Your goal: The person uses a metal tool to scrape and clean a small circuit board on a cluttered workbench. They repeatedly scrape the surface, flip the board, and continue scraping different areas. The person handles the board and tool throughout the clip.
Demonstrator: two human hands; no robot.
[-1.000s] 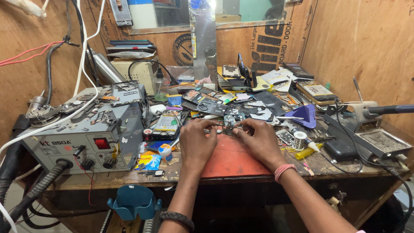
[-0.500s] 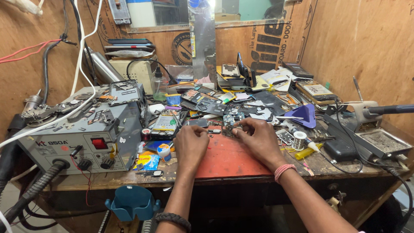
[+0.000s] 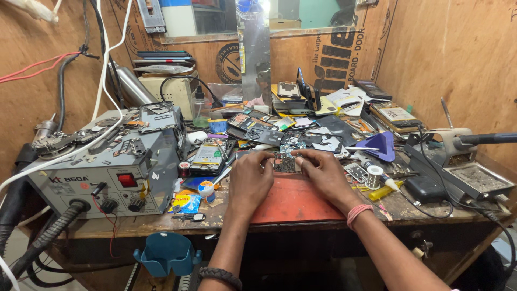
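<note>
We've got left hand (image 3: 249,180) and right hand (image 3: 322,175) pinching the small circuit board (image 3: 284,161) over the red mat (image 3: 293,200).

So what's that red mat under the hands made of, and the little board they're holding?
The red mat looks like soft rubber or silicone: matte, flat, no shine. The little board, pinched between the left hand and right hand, looks like a rigid circuit board, dark with tiny metal parts glinting on it. Hard to be sure from here.
</note>
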